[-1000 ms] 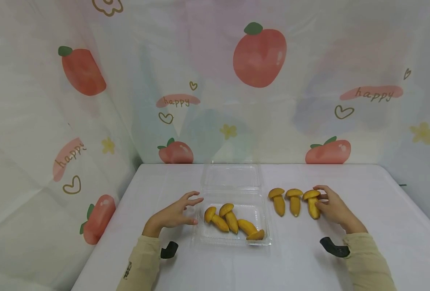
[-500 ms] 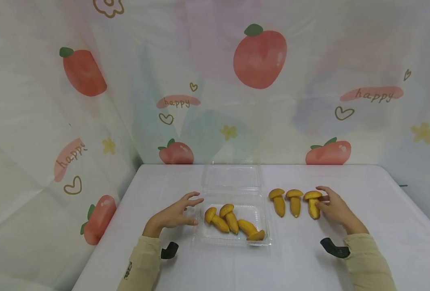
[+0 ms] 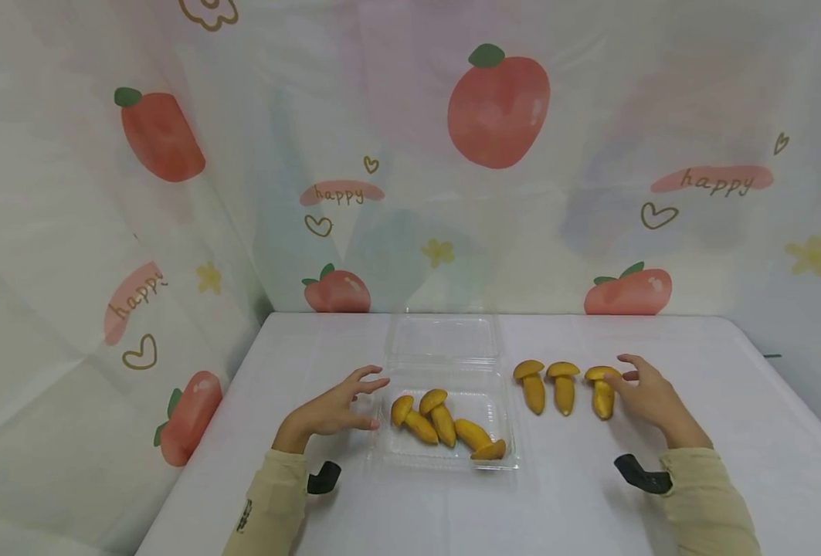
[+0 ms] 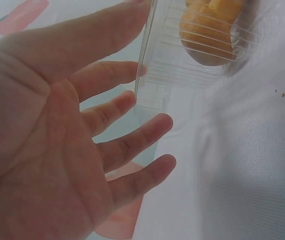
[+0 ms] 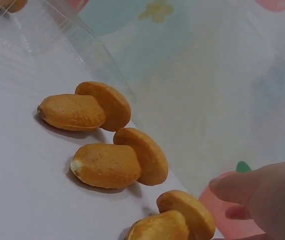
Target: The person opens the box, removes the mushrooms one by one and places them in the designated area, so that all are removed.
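Yellow toy-like mushrooms lie in two groups. Three, among them a leaning mushroom (image 3: 441, 418), are inside a clear plastic clamshell box (image 3: 514, 452) whose lid (image 3: 445, 337) is folded back. Three more stand in a row right of the box: a left mushroom (image 3: 531, 386), a middle mushroom (image 5: 107, 165) and a right mushroom (image 3: 602, 394). My left hand (image 3: 334, 405) is at the box's left side, fingers spread, thumb and index finger by its rim. Beside the right mushroom is my right hand (image 3: 649, 392), fingers loosely bent; its thumb looks apart from the mushroom in the right wrist view.
A white cloth covers the table (image 3: 452, 517). Behind and to the left hangs a curtain (image 3: 410, 139) printed with fruit, hearts and lettering. A black curved piece (image 3: 323, 478) juts from each sleeve at the wrist.
The right mushroom has shifted slightly rightward, out from the middle one. My right hand has drawn back a little to the right with its fingers loosened. The left hand has stayed put.
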Available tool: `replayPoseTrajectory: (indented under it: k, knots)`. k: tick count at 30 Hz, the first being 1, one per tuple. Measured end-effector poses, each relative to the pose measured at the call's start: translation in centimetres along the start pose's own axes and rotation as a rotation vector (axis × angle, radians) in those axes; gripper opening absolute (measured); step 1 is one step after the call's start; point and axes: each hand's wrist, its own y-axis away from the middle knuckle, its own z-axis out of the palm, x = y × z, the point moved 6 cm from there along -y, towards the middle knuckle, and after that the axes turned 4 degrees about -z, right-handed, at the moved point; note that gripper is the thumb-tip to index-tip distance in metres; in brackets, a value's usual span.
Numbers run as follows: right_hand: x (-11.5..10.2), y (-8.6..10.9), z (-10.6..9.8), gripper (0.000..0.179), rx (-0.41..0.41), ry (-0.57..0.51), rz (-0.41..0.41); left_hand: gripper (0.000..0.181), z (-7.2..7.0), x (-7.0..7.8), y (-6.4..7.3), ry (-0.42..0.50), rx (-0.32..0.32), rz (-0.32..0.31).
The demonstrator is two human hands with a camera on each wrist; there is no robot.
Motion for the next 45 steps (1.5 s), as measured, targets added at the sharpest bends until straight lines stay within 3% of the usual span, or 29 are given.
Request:
replayPoseTrajectory:
  k: [9, 20, 34, 45]
  knots:
    - [-2.1, 0.2, -0.4, 0.066, 0.072, 0.001, -0.07, 0.075, -0.4, 0.5, 0.1, 0.007, 0.003, -0.001]
    - [-5.0, 0.7, 0.1, 0.069, 0.081, -0.039, -0.096, 0.075, -0.2, 0.4, 0.2, 0.016, -0.004, 0.003]
    - [-8.9, 1.5, 2.3, 0.064, 0.079, 0.01, -0.319, 0.075, -0.1, 0.3, 0.1, 0.008, -0.008, 0.018]
    - [-11.4, 2.5, 2.8, 0.063, 0.068, 0.006, -0.394, 0.075, 0.0, 0.1, 0.0, 0.001, -0.006, 0.019]
